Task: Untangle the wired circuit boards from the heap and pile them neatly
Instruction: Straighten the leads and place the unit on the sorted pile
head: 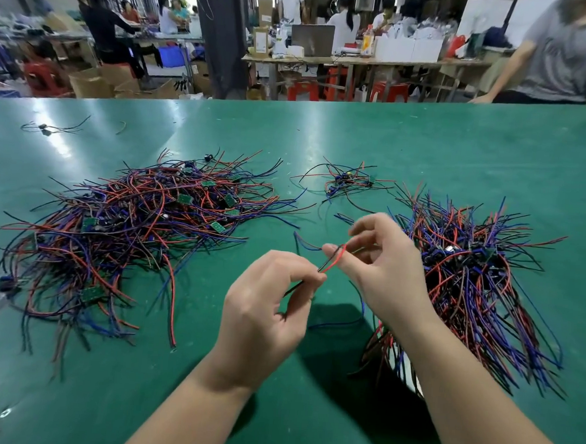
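A big tangled heap (140,226) of small green circuit boards with red, blue and black wires lies on the left of the green table (426,144). At the right, a tidier pile (470,270) has its wires fanning outward. Between them, above the table, my left hand (265,309) pinches a red wire and a black wire (332,263) at the fingertips. My right hand (382,258) pinches the same wires a little higher, thumb against forefinger. Blue wires trail down under my hands; their board is hidden.
A small cluster of a few wired boards (342,183) lies further back in the middle. Loose wires (50,127) lie at the far left. A person in a grey shirt (562,53) leans on the far right edge. Workbenches and people fill the background.
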Demonstrator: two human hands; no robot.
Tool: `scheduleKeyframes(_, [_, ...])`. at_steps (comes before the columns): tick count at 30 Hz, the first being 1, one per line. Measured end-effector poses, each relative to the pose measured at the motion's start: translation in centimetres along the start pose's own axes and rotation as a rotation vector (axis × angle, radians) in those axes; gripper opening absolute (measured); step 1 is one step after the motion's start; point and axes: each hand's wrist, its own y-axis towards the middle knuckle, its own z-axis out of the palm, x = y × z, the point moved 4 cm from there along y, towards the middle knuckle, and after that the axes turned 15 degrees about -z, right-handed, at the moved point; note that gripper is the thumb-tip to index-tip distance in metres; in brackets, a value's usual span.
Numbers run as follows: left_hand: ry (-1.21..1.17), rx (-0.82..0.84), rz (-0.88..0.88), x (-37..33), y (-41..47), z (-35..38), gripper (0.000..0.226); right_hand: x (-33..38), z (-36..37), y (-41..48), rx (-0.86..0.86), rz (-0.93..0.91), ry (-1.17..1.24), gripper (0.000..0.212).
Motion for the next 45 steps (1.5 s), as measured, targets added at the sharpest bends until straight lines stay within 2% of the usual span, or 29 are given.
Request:
scheduleKeyframes(3, [-0.077, 0.005, -0.066, -0.2, -0.4, 0.1, 0.019, 0.1, 0.7, 0.0, 0.101, -0.078, -0.07, 0.002])
scheduleKeyframes(4, [-0.124, 0.008, -0.124, 0.0, -0.4, 0.1, 0.028, -0.1, 0.8, 0.0, 0.095, -0.046, -0.057, 0.007])
scheduleKeyframes(6, [-0.216, 0.031, -0.249, 0.6, -0.1, -0.2, 0.036, -0.5, 0.7, 0.1, 0.036, 0.099, 0.097, 0.017])
scheduleKeyframes(9, [-0.279, 0.027, -0.465, 1.9, 0.6, -0.6, 0.029, -0.9, 0.3, 0.3, -0.094, 0.32, 0.483, 0.027])
scheduleKeyframes(11, [-0.219, 0.083, -0.598, 2.6, 0.9, -0.5, 0.023, -0.8, 0.3, 0.4, -0.13, 0.429, 0.69, 0.029])
scheduleKeyframes(13, [-0.219, 0.199, -0.717, 2.9, 0.7, 0.2, 0.024, -0.7, 0.7, 0.3, -0.095, 0.487, 0.805, 0.031])
scheduleKeyframes(17, [-0.53, 0.374, -1.004, 2.1, -0.2, 1.8, 0.038, -0.5, 1.6, -0.2, 0.106, 0.504, 0.797, 0.028])
scheduleKeyframes(21, [-0.522, 0.369, -1.074, 2.4, -0.8, 2.5, 0.015, -0.6, 2.6, -0.8, 0.22, 0.457, 0.715, 0.021])
scheduleKeyframes(24, [-0.418, 0.369, -1.111, 3.1, -1.0, 2.5, 0.008, -1.1, 2.4, -0.8, 0.192, 0.432, 0.536, 0.015])
scheduleKeyframes(29, [-0.467, 0.692, -1.259, 2.6, -1.9, 2.9, 0.012, -2.4, -0.2, 0.2, -0.098, 0.585, 0.586, 0.013])
scheduleKeyframes(31, [-0.459, 0.804, -1.259, 2.5, -2.0, 2.7, 0.015, -2.7, -1.1, 0.5, -0.204, 0.631, 0.614, 0.011])
scheduleKeyframes(34, [-0.378, 1.068, -1.228, 1.9, -2.5, 2.2, 0.011, -3.1, -2.0, 0.7, -0.335, 0.667, 0.663, 0.011])
scheduleKeyframes(37, [-0.392, 1.239, -1.235, 1.3, -3.4, 2.2, 0.004, -3.3, -2.7, 0.9, -0.385, 0.645, 0.714, 0.009])
scheduleKeyframes(39, [-0.438, 1.228, -1.25, 1.0, -3.6, 2.4, 0.009, -3.4, -2.6, 0.9, -0.377, 0.619, 0.731, 0.011])
scheduleKeyframes(42, [-0.558, 1.083, -1.28, 1.4, -2.7, 2.2, 0.017, -3.7, -2.1, 0.9, -0.386, 0.605, 0.755, 0.018])
scheduleKeyframes(45, [-0.764, 0.926, -1.29, 2.0, -1.3, 1.7, 0.021, -4.2, -2.3, 1.1, -0.465, 0.62, 0.778, 0.011])
